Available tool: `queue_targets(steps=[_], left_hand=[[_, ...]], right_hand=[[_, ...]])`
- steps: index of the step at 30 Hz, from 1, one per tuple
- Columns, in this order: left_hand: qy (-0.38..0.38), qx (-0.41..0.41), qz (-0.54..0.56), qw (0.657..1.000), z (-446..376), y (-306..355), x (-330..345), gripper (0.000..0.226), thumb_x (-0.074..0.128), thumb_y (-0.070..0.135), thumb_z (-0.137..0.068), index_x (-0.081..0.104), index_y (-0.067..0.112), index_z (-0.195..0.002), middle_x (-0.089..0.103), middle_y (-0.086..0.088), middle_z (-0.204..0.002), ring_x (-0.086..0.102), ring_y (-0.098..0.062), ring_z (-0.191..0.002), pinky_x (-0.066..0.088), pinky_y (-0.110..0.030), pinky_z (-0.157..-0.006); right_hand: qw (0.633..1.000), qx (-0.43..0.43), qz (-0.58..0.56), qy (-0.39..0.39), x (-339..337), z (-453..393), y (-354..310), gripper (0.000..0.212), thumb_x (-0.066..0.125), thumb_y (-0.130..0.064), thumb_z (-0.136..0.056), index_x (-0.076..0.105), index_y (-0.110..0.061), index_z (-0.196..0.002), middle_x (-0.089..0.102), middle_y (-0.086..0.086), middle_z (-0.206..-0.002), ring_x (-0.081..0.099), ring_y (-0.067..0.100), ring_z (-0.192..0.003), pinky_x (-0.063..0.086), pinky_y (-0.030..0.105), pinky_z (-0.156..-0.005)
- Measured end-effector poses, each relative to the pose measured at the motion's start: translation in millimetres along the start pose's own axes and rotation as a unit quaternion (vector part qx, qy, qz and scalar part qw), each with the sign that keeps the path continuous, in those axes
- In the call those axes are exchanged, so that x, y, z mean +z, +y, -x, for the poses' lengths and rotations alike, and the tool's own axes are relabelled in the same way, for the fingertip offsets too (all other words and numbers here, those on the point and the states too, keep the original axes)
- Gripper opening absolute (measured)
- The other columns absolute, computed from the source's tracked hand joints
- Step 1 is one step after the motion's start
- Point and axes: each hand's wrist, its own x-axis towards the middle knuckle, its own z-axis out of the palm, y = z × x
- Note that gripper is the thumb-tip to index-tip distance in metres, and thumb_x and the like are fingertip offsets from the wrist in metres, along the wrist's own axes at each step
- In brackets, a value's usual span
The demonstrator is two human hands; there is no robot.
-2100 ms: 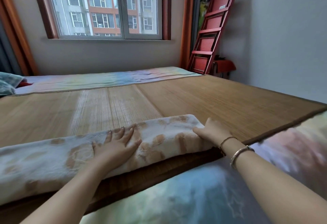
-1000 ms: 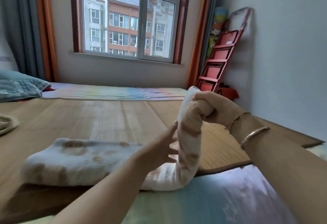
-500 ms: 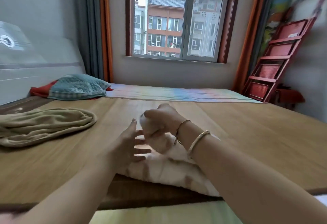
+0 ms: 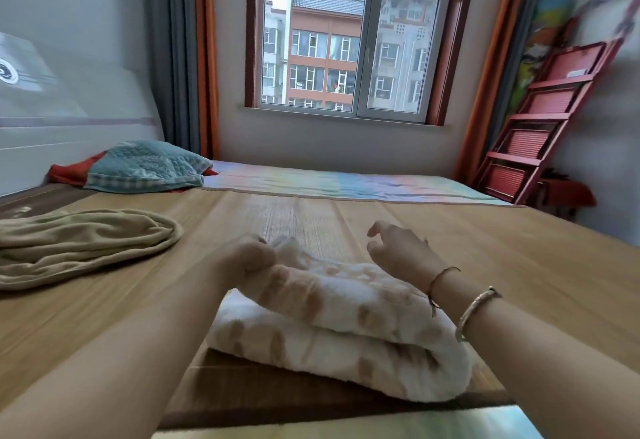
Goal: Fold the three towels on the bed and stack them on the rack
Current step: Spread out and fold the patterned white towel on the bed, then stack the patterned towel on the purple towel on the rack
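Note:
A white towel with brown patches lies folded over into two thick layers on the bamboo mat near the bed's front edge. My left hand grips the far left corner of its upper layer, fingers curled round the cloth. My right hand hovers just above the towel's far right side, fingers loosely bent and holding nothing. A beige towel lies crumpled on the mat to the left. The red rack leans against the wall at the far right.
A teal pillow on red cloth lies at the head of the bed by the white headboard. A pastel sheet shows beyond the mat. A window with orange and grey curtains is straight ahead.
My right hand carried the towel's right end over to the left, laid it on the other half and let go. My left hand took hold of the top layer's corner. The view turned left.

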Motion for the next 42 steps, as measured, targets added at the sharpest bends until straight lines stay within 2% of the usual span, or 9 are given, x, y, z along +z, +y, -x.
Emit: queue_targets(steps=[4, 8, 14, 19, 24, 28, 32, 35, 42], left_hand=[[0.054, -0.011, 0.009, 0.998, 0, -18, -10, 0.037, 0.075, 0.012, -0.079, 0.05, 0.015, -0.106, 0.055, -0.006, -0.098, 0.054, -0.023, -0.096, 0.048, -0.033, -0.079], [0.08, -0.044, 0.005, 0.996, 4, -53, -1, 0.042, 0.078, 0.016, -0.078, 0.051, 0.011, -0.11, 0.056, -0.012, -0.112, 0.049, -0.021, -0.095, 0.04, -0.03, -0.08], [0.118, -0.06, -0.045, 0.99, 13, -58, 1, 0.062, 0.076, 0.035, -0.078, 0.05, 0.007, -0.127, 0.054, -0.013, -0.127, 0.051, -0.025, -0.106, 0.04, -0.034, -0.085], [-0.041, -0.084, 0.043, 0.995, 24, -52, 7, 0.052, 0.055, 0.036, -0.094, 0.051, 0.001, -0.132, 0.049, -0.02, -0.14, 0.047, -0.033, -0.13, 0.04, -0.034, -0.096], [-0.052, -0.119, 0.067, 0.989, 46, -55, -1, 0.066, 0.06, 0.054, -0.085, 0.049, 0.01, -0.133, 0.051, -0.015, -0.135, 0.05, -0.027, -0.124, 0.037, -0.038, -0.108], [-0.076, -0.152, 0.145, 0.975, 68, -59, -16, 0.052, 0.076, 0.047, -0.073, 0.066, 0.008, -0.104, 0.073, -0.017, -0.089, 0.067, -0.027, -0.088, 0.052, -0.033, -0.071], [-0.04, -0.164, 0.198, 0.966, 91, -66, -59, 0.076, 0.085, 0.048, -0.054, 0.061, 0.014, -0.118, 0.067, -0.02, -0.11, 0.063, -0.036, -0.101, 0.052, -0.046, -0.085], [0.027, -0.113, 0.243, 0.963, 125, -75, -114, 0.065, 0.083, 0.044, -0.062, 0.06, 0.023, -0.119, 0.066, -0.021, -0.113, 0.062, -0.039, -0.106, 0.049, -0.058, -0.089], [0.191, -0.043, 0.299, 0.934, 240, -118, -273, 0.05, 0.065, 0.037, -0.084, 0.06, 0.006, -0.124, 0.066, -0.018, -0.101, 0.062, -0.031, -0.098, 0.051, -0.044, -0.084]], right_hand=[[0.993, -0.028, 0.069, -0.096, 31, 20, 9, 0.06, 0.028, -0.06, -0.093, 0.024, -0.036, -0.148, 0.013, -0.004, -0.16, 0.003, 0.023, -0.148, -0.002, 0.065, -0.112], [0.982, -0.031, 0.133, -0.129, 75, 49, 3, 0.07, 0.011, -0.067, -0.09, 0.005, -0.035, -0.152, 0.0, -0.005, -0.161, -0.008, 0.024, -0.148, -0.011, 0.068, -0.108], [0.99, -0.031, 0.105, -0.09, 75, 48, 3, 0.068, 0.018, -0.066, -0.09, 0.017, -0.034, -0.151, 0.012, -0.004, -0.16, 0.0, 0.023, -0.148, -0.005, 0.065, -0.11], [0.984, 0.084, -0.081, 0.132, 55, 56, 36, 0.05, 0.049, -0.045, -0.087, 0.044, -0.014, -0.126, 0.049, 0.008, -0.131, 0.043, 0.028, -0.123, 0.036, 0.043, -0.099], [0.93, 0.258, -0.262, -0.013, 53, 72, 72, 0.102, 0.052, -0.072, -0.076, 0.019, -0.003, -0.143, 0.042, 0.015, -0.144, 0.044, 0.033, -0.128, 0.037, 0.039, -0.103], [0.906, 0.229, -0.349, -0.066, 52, 74, 67, 0.108, 0.06, -0.066, -0.077, 0.01, -0.005, -0.15, 0.034, 0.007, -0.151, 0.039, 0.028, -0.134, 0.032, 0.035, -0.109], [0.881, 0.178, -0.426, -0.102, 59, 65, 37, 0.122, 0.074, -0.076, -0.049, 0.034, -0.011, -0.144, 0.048, 0.007, -0.14, 0.054, 0.024, -0.122, 0.041, 0.039, -0.107], [0.819, 0.135, -0.528, -0.181, 71, 59, -16, 0.098, 0.082, -0.068, -0.05, 0.056, -0.014, -0.128, 0.068, 0.01, -0.117, 0.068, 0.025, -0.103, 0.05, 0.041, -0.097], [0.685, -0.039, -0.618, -0.384, 79, 98, -227, 0.05, 0.056, -0.047, -0.09, 0.06, -0.013, -0.126, 0.067, 0.014, -0.119, 0.061, 0.028, -0.115, 0.039, 0.043, -0.109]])
